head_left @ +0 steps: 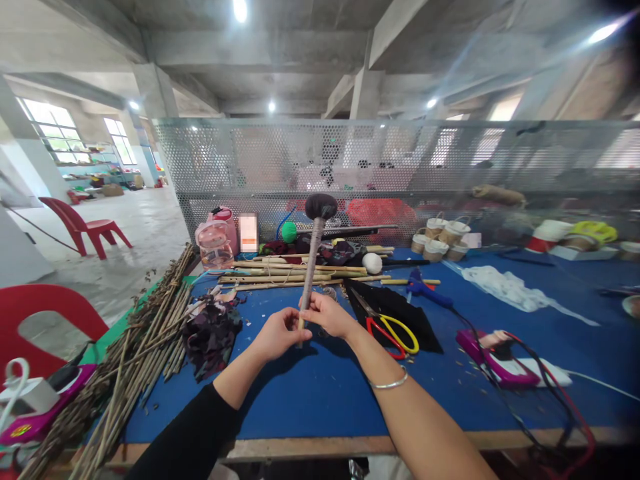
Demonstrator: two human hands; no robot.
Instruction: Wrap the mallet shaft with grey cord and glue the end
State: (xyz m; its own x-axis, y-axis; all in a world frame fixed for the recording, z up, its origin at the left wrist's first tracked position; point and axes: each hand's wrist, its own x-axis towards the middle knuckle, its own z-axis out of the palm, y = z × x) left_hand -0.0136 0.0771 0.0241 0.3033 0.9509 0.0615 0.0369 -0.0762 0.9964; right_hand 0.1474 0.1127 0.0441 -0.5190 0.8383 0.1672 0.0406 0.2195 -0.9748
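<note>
A padded mallet-like stick [312,260] stands nearly upright above the blue table, leaning slightly right at the top. Its rounded head is wrapped in dark fabric, and grey wrapping covers most of the shaft. My left hand [281,335] pinches the bare lower end between thumb and fingers. Just above it, my right hand [327,316] is closed around the shaft from the other side. To the right of my hands, scissors [387,327] with red and yellow handles lie partly on a black cloth [417,320]. Dark patterned fabric [213,333] is bunched on the left.
Bundled dry stalks [145,340] cover the table's left edge. Behind my hands lie cut sticks [250,277] and a white ball [372,263]. A blue glue gun [430,291], a purple power strip [505,363] with cables, and paper cups [453,232] occupy the right. A perforated metal screen [240,153] closes the back.
</note>
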